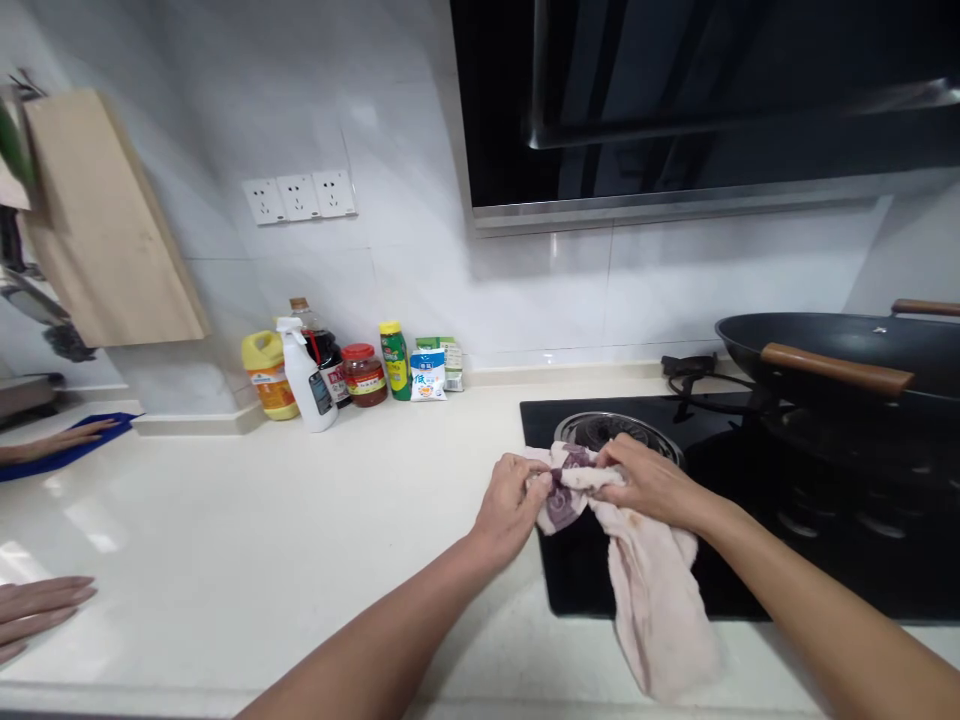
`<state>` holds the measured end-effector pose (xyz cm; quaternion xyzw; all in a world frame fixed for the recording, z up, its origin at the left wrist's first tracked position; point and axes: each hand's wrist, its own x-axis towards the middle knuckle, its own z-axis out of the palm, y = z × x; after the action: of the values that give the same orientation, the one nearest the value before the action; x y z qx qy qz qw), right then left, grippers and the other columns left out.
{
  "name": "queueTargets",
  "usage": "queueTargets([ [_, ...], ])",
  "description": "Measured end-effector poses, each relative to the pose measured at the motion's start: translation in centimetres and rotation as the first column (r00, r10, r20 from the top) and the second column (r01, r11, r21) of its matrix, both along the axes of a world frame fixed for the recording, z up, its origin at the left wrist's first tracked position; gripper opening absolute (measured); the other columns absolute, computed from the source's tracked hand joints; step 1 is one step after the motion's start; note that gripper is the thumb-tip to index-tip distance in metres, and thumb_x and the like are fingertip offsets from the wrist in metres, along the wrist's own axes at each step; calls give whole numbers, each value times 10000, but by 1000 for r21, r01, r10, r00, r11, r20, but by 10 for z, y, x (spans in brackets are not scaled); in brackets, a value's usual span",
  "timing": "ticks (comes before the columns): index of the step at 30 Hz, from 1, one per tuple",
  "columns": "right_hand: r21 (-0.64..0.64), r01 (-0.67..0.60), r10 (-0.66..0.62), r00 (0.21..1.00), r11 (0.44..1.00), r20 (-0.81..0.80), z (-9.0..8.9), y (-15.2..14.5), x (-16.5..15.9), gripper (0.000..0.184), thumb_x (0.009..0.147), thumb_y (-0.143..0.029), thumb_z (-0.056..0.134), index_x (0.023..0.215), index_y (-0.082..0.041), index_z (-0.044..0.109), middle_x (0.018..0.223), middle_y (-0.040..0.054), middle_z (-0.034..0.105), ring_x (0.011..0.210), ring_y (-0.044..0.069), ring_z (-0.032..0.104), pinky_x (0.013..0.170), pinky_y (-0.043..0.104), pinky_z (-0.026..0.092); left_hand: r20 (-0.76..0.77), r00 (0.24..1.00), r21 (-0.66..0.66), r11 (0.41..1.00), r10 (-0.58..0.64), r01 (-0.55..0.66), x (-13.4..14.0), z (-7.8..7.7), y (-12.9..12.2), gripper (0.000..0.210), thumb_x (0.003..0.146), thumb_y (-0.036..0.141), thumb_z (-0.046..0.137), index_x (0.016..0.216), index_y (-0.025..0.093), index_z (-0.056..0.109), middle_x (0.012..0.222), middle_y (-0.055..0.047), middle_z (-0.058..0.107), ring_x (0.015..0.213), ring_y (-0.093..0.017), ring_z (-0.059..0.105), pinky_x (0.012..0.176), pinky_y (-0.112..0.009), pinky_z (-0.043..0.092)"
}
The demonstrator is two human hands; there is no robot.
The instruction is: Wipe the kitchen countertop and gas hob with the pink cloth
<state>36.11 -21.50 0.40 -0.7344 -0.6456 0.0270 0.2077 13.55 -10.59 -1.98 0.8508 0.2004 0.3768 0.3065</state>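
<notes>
Over the left part of the black glass stove top (574, 590), my two hands grip a pale pink cloth (660, 610) with a purple pattern at one end. My left hand (514, 500) pinches the patterned end between thumb and fingers. Close beside it, my right hand (645, 482) is closed on a bunched fold. From there the cloth's long end hangs down across the stove edge onto the white counter. Just behind the hands lies the round burner (611, 430), partly covered by them.
A wok (810, 350) with wooden handles stands at the right, below the range hood (675, 110). Along the wall are a spray bottle (306, 380), a red-lidded jar (364, 378), other bottles and packets. Another person's hand (41, 610) rests on the counter at left; another lies on a blue cloth (112, 430).
</notes>
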Motion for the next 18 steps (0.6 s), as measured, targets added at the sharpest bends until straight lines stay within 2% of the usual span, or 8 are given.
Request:
queueTargets([
  [3, -13, 199, -197, 976, 980, 92, -3, 1, 11, 394, 831, -586, 594, 1006, -233, 581, 1048, 63, 602, 980, 266, 602, 823, 367, 434, 8, 1000, -19, 1000, -21, 21, -1, 1, -2, 259, 976, 362, 484, 1105, 231, 666, 1048, -58, 573, 1070, -216, 551, 992, -387, 459],
  [5, -86, 223, -214, 971, 971, 103, -1, -2, 15, 470, 858, -666, 524, 1045, -239, 581, 1066, 75, 627, 991, 286, 622, 831, 386, 440, -4, 1000, -23, 999, -28, 27, -2, 1, -4, 263, 968, 359, 507, 1143, 233, 656, 1069, -63, 560, 1069, -219, 548, 997, -395, 457],
  [7, -174, 137, -125, 989, 975, 80, 2, -7, 15, 516, 876, -699, 481, 1086, -240, 591, 1089, 83, 659, 1005, 300, 634, 841, 393, 445, -29, 999, -25, 999, -27, 26, -2, 0, -5, 269, 961, 350, 526, 1176, 244, 648, 1080, -63, 555, 1067, -222, 544, 996, -401, 458],
  [10, -256, -123, 120, 992, 959, -26, 9, -15, 6, 574, 853, -680, 553, 1239, -256, 581, 1214, 84, 656, 1077, 305, 627, 901, 388, 457, -53, 998, -5, 1000, -24, 24, -2, -2, -5, 272, 953, 345, 545, 1188, 250, 643, 1089, -62, 562, 1092, -233, 531, 1013, -414, 445],
  [14, -244, -398, 369, 916, 884, -158, 13, -21, -16, 752, 771, -570, 704, 1428, -264, 502, 1374, 90, 572, 1257, 315, 538, 1061, 402, 409, -66, 998, 27, 1000, 8, -7, -1, -6, -3, 271, 952, 350, 543, 1179, 246, 646, 1065, -64, 569, 1073, -239, 528, 1002, -427, 447],
  [16, -219, -474, 434, 876, 853, -209, 10, -19, -24, 763, 774, -509, 715, 1463, -285, 477, 1410, 76, 541, 1311, 304, 492, 1107, 401, 373, -54, 998, 30, 999, 15, -14, 0, -8, -1, 266, 954, 347, 540, 1181, 256, 645, 1065, -63, 571, 1075, -238, 531, 993, -423, 456],
  [18, -158, -491, 450, 861, 857, -235, 4, -14, -26, 704, 801, -430, 693, 1458, -305, 474, 1403, 61, 534, 1306, 278, 490, 1108, 390, 370, -36, 999, 38, 999, 19, -17, 1, -9, 1, 256, 952, 344, 544, 1172, 257, 643, 1069, -65, 574, 1088, -238, 534, 993, -418, 459],
])
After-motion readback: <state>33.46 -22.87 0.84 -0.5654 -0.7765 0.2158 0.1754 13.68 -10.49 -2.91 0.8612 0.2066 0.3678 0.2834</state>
